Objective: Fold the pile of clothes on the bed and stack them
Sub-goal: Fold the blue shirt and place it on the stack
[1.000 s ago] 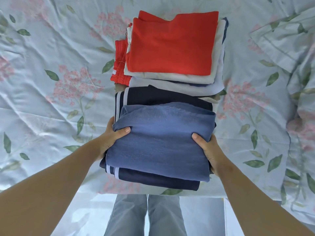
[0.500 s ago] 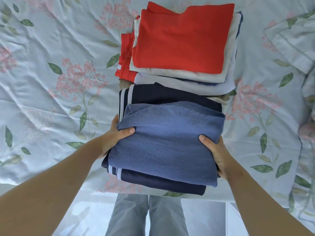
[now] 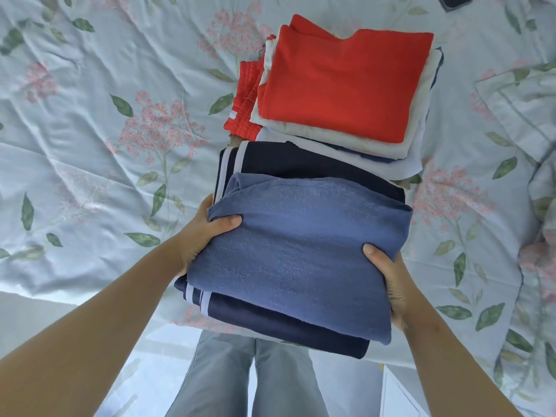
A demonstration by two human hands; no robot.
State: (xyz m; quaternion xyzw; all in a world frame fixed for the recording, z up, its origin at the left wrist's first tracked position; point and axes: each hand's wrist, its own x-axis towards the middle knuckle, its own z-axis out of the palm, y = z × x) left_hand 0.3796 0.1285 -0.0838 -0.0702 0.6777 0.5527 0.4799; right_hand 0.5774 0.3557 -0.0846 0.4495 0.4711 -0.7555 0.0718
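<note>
A folded blue garment (image 3: 298, 251) lies on top of a folded navy garment with white stripes (image 3: 270, 323), forming a small bundle at the bed's near edge. My left hand (image 3: 204, 233) grips the bundle's left side, thumb on top. My right hand (image 3: 388, 281) grips its right side, thumb on the blue cloth. Behind the bundle a second stack stands on the bed: a folded red garment (image 3: 343, 85) on top, white and pale layers (image 3: 331, 142) under it, and a red striped piece (image 3: 246, 94) sticking out at its left.
The floral bedsheet (image 3: 120, 130) spreads to the left and right of the stacks. A pillow in the same print (image 3: 523, 103) lies at the right. A dark object (image 3: 454, 1) shows at the top edge. My legs (image 3: 249, 377) stand below the bed edge.
The view has shifted, so the stacks sit further right in the frame. Both hands keep the same hold on the blue and navy bundle, which looks slightly raised.
</note>
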